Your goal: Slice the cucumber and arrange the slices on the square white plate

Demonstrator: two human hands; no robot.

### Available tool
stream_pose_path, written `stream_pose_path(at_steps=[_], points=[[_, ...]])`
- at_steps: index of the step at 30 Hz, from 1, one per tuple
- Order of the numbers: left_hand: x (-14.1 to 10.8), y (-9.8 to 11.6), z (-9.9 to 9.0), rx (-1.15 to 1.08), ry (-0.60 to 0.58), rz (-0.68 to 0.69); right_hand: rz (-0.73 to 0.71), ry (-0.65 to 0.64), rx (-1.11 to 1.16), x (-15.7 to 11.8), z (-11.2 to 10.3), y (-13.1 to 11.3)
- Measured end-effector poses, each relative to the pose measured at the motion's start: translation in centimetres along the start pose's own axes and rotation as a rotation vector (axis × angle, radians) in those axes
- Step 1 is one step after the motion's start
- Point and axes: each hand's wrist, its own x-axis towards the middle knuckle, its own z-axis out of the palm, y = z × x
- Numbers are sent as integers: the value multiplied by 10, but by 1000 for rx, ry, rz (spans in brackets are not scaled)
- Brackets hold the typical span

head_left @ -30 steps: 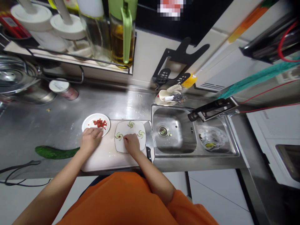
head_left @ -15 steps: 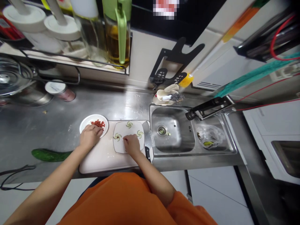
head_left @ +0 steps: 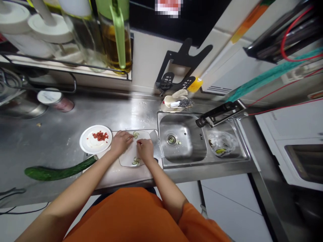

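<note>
The left hand (head_left: 121, 145) has moved off the round white plate (head_left: 85, 141) onto the squarish plate (head_left: 129, 158), its fingertips drawn together; I cannot tell whether they pinch anything. The right hand (head_left: 145, 150) stays over the squarish plate, fingers curled, its hold likewise unclear. A swirl of green crescents (head_left: 136, 161) now shows at that plate's six o'clock. Beneath is the cutting board (head_left: 121, 175). From the squarish plate, the round one with chopped red pieces (head_left: 101, 135) sits toward nine o'clock, a cucumber (head_left: 59, 172) between eight and nine, a cleaver (head_left: 156, 144) at three, just before the sink (head_left: 189, 146).
</note>
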Motion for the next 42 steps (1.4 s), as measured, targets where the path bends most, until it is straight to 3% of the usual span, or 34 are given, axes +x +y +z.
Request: stream_pose_path(at_steps=[4, 18, 42], points=[[4, 2, 10, 37, 2, 13, 25, 37, -3, 9, 0, -1], [12, 11, 12, 194, -113, -38, 6, 143, 16, 26, 9, -3], [9, 4, 16, 148, -125, -22, -12, 86, -20, 30, 19, 1]])
